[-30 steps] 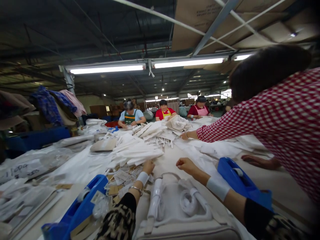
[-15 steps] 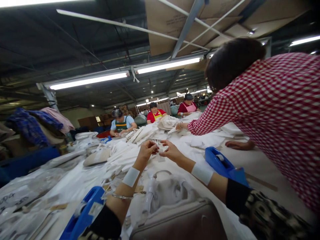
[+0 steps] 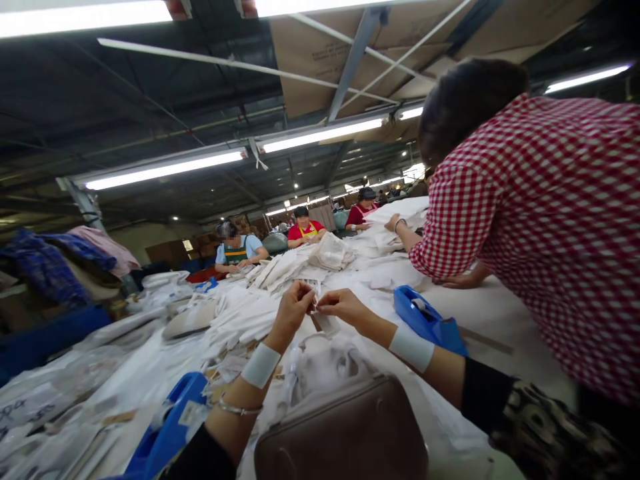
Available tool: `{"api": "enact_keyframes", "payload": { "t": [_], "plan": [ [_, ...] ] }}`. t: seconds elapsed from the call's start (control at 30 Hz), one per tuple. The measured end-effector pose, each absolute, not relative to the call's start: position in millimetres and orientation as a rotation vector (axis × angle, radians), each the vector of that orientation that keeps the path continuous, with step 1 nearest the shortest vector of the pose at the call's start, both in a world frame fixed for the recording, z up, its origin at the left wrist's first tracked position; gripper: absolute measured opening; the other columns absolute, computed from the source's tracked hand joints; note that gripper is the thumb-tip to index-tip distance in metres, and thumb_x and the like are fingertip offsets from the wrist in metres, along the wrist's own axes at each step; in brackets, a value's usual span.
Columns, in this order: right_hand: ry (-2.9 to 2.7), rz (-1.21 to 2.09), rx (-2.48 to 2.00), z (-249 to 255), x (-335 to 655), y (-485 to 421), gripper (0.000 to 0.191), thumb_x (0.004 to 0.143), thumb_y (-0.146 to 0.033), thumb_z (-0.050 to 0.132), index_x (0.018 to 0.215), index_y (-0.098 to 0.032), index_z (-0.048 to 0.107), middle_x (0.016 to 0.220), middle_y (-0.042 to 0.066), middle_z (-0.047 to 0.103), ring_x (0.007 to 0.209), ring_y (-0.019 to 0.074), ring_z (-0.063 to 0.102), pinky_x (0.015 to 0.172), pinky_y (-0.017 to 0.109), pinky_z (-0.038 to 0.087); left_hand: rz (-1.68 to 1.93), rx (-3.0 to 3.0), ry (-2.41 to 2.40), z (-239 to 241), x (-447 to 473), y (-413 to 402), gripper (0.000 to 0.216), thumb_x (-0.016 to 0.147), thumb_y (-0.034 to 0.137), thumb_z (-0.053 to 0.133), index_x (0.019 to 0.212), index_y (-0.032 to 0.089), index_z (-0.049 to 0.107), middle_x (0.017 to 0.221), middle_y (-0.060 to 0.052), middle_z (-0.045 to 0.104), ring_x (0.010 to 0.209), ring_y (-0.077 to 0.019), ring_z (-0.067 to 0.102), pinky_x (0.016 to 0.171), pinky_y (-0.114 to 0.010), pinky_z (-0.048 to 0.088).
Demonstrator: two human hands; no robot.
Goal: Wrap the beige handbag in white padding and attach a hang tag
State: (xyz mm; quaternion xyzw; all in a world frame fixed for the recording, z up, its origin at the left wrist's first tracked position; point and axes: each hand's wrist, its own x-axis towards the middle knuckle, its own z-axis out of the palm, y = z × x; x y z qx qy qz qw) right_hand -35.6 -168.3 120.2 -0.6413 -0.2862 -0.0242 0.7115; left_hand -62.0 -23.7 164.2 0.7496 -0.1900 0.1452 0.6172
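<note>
My left hand (image 3: 294, 308) and my right hand (image 3: 346, 308) meet in front of me, fingertips pinched close together. Between them is a thin white strand, and a small pale tag (image 3: 327, 324) hangs just below. Its details are too small to make out. Under my hands stands a brown handbag (image 3: 345, 427), its top towards me. White wrapping (image 3: 320, 367) covers its handle area. Each of my forearms bears a pale patch.
Blue tape dispensers stand at left (image 3: 167, 423) and right (image 3: 430, 320). Heaped white wrapping and flat pieces (image 3: 280, 267) cover the table beyond. A co-worker in a checked shirt (image 3: 540, 193) leans in from the right. Several people sit at the far side.
My right fingers have closed to a pinch near the left ones. The co-worker in the checked shirt has lifted a white sheet and drawn it right. The view has shifted slightly.
</note>
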Motion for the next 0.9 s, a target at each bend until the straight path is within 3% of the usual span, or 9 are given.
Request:
{"api": "enact_keyframes", "payload": {
  "t": [0.23,0.57,0.73,0.9],
  "plan": [
    [-0.607,-0.041,-1.365,122.3,-56.9,-170.9,0.019,0.063,-0.033,0.073,0.064,-0.015,0.066,0.064,-0.001,0.061,0.063,0.0122,0.049,0.063,0.026,0.036,0.298,1.598,-0.403,165.1,-78.5,-32.4,0.023,0.069,0.027,0.073,0.074,0.017,0.053,0.058,0.006,0.056,0.049,-0.0075,0.049,0.049,-0.02,0.037],
    [-0.64,0.177,-1.294,107.3,-61.0,-181.5,0.038,0.067,-0.049,0.077,0.067,-0.016,0.057,0.065,-0.003,0.054,0.059,0.0101,0.043,0.058,0.025,0.032,0.028,1.188,-0.372,174.0,-98.7,-25.5,0.035,0.072,0.036,0.075,0.095,0.017,0.058,0.065,0.005,0.049,0.059,-0.0086,0.052,0.064,-0.026,0.047],
    [-0.7,0.303,-1.252,103.4,-56.7,-185.6,0.03,0.069,-0.042,0.08,0.073,-0.017,0.062,0.073,0.0,0.059,0.063,0.0118,0.049,0.06,0.026,0.038,0.002,1.141,-0.459,177.7,-98.5,-24.9,0.041,0.065,0.016,0.078,0.104,0.014,0.066,0.087,-0.003,0.066,0.052,-0.0027,0.045,0.059,-0.021,0.043],
    [-0.639,0.391,-1.113,105.4,-43.5,-180.8,0.027,0.074,-0.04,0.077,0.088,-0.02,0.067,0.091,0.007,0.063,0.075,0.0195,0.062,0.069,0.034,0.049,-0.057,1.169,-0.569,172.8,-88.5,-25.4,0.04,0.064,0.015,0.076,0.104,0.012,0.07,0.099,-0.011,0.07,0.056,-0.0061,0.054,0.056,-0.022,0.042]
  ]
}}
